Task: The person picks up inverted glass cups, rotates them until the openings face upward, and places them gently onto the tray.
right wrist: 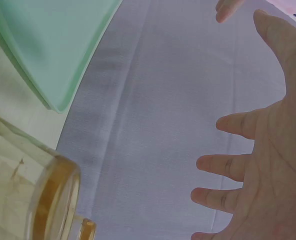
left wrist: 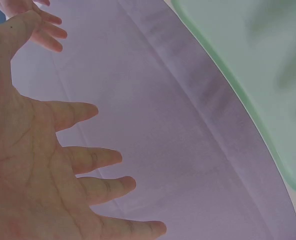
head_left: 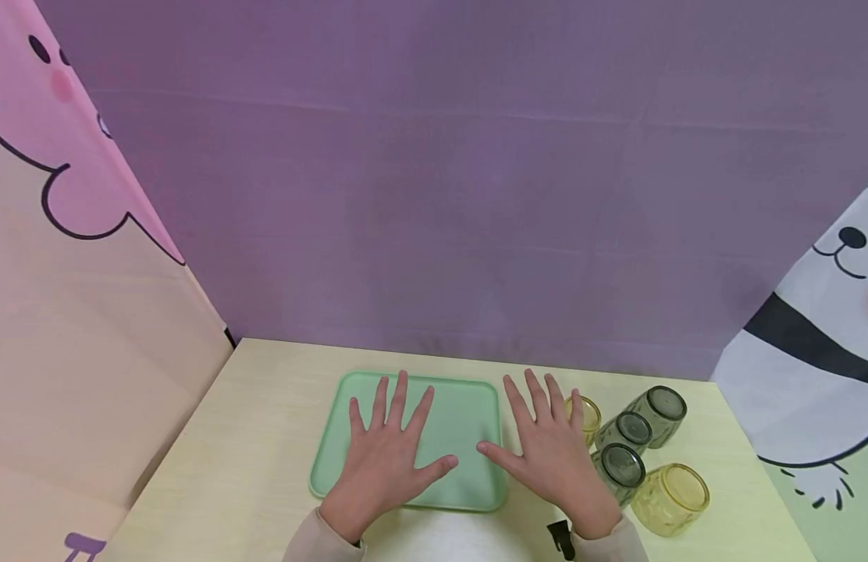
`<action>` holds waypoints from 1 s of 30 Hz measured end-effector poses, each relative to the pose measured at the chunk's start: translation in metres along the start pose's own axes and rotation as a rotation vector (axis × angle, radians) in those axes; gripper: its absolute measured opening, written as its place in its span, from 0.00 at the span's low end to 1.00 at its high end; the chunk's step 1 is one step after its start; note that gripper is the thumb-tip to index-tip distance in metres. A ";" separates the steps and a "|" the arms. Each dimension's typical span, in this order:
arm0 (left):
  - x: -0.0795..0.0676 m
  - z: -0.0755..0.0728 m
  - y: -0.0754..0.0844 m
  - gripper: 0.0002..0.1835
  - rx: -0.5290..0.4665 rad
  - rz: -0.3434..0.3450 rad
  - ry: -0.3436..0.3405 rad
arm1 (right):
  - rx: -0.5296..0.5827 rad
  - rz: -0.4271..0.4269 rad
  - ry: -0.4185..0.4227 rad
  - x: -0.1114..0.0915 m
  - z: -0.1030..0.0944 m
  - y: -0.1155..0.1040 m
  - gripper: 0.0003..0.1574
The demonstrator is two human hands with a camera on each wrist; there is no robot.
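Observation:
My left hand (head_left: 382, 457) is held palm down over the green tray (head_left: 469, 437), fingers spread and nothing in them. To the right of the tray, my right hand (head_left: 555, 460) is spread the same way and holds nothing. It is nearest to a group of glasses and partly hides a yellow glass (head_left: 590, 417) behind its fingers. Three grey glasses stand beside it: a far one (head_left: 666, 406), a middle one (head_left: 632, 429) and a near one (head_left: 622, 467). Another yellow glass (head_left: 673, 499) stands closest to the front. In the right wrist view, a yellow glass (right wrist: 18, 185) shows large at lower left.
The pale wooden table (head_left: 216, 460) carries the tray and glasses. A purple cloth wall (head_left: 448, 195) rises along its back edge. Printed cloth panels stand at the left (head_left: 76, 312) and right (head_left: 813, 375). A black strap end (head_left: 562, 538) hangs by the right wrist.

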State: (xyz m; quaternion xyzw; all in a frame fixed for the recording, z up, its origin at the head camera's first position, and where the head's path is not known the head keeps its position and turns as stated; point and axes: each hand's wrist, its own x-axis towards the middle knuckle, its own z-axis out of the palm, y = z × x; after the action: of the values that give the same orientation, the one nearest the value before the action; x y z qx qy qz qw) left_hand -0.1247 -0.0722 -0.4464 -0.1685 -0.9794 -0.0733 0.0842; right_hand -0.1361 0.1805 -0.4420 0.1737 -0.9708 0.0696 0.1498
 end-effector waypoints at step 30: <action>-0.002 -0.005 0.001 0.46 -0.055 0.026 0.063 | 0.002 0.028 0.000 -0.015 -0.019 0.015 0.58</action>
State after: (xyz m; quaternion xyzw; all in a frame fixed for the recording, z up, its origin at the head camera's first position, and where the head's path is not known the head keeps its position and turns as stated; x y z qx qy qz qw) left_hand -0.1217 -0.0731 -0.4422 -0.1809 -0.9716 -0.1045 0.1114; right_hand -0.1230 0.2031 -0.4297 0.1604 -0.9731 0.0725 0.1487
